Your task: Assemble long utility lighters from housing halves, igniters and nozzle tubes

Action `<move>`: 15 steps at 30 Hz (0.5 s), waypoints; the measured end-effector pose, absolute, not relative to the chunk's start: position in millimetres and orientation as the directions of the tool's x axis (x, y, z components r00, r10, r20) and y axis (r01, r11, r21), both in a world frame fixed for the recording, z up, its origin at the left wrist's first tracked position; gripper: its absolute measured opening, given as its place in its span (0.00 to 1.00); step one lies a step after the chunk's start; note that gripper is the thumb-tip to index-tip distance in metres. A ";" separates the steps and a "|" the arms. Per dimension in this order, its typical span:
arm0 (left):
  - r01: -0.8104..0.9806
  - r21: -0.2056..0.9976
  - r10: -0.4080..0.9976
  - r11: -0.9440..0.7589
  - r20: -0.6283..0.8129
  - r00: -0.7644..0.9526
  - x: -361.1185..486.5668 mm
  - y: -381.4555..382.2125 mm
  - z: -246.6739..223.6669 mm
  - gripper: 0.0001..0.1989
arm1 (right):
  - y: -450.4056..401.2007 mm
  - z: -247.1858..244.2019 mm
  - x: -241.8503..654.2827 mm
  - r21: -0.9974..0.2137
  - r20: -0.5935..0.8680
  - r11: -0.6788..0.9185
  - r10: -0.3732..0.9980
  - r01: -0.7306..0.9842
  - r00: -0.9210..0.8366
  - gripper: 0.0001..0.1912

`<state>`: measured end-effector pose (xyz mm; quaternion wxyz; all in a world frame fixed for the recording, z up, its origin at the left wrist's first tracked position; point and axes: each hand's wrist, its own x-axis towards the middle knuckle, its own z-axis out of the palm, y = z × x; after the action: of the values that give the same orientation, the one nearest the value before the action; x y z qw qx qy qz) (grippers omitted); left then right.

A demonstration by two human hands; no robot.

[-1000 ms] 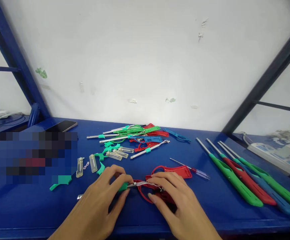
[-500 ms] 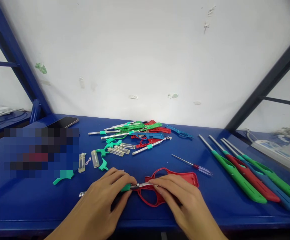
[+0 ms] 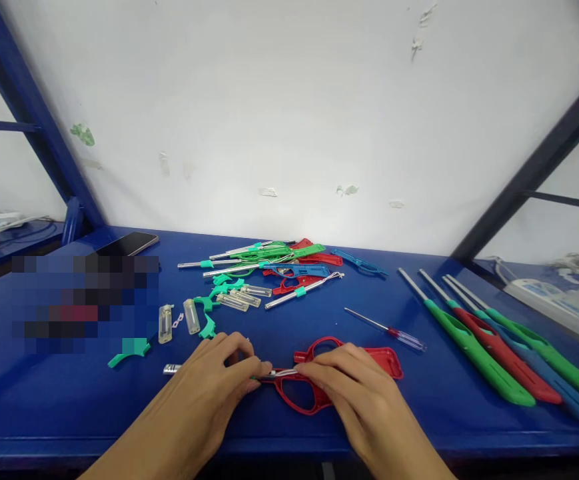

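Note:
My left hand (image 3: 214,380) is closed around a metal lighter tube (image 3: 171,369), whose slotted tip sticks out to the left. White wires (image 3: 286,373) leave the tube's other end, and the fingertips of my right hand (image 3: 362,383) are closed on them. Under my right hand lie red lighter handle shells (image 3: 386,361), with trigger loops showing in front of and behind the fingers. The tube's inner end lies over the front of the near shell; whether it sits in the groove is hidden by my fingers.
Clear fuel tanks (image 3: 192,316) and green triggers (image 3: 208,325) lie to the left. Behind is a pile of tubes and coloured shells (image 3: 312,250). A screwdriver (image 3: 406,339) and several whole lighters (image 3: 479,357) are on the right. A phone (image 3: 128,245) lies back left.
My left fingers have tilted the tube level and turned it, so its green collar is now mostly covered. My right fingers stay at the wires.

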<state>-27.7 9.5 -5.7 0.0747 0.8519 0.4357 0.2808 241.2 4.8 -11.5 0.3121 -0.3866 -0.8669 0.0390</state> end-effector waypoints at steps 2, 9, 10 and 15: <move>0.693 0.370 0.777 -0.619 0.416 0.472 -29.2 10.1 -4.7 0.19 | 5.2 -12.6 241.2 -0.315 0.502 0.694 0.701 0.647 -0.507 0.19; 0.683 0.413 0.797 -0.602 0.369 0.479 -28.5 -0.4 -1.2 0.14 | 4.8 -11.3 241.4 -0.360 0.477 0.677 0.725 0.642 -0.497 0.19; 0.682 0.403 0.790 -0.610 0.378 0.483 -27.3 -1.2 -2.2 0.13 | 4.4 -10.6 241.2 -0.372 0.470 0.675 0.729 0.637 -0.497 0.19; 0.683 0.330 0.751 -0.652 0.408 0.519 -21.9 4.5 -10.5 0.17 | 2.7 -9.4 239.0 -0.475 0.462 0.599 0.793 0.644 -0.397 0.14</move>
<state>-21.9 4.5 -10.5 0.0638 0.8692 0.4125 0.2651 239.0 2.7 -9.4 0.3368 -0.4339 -0.8283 0.1103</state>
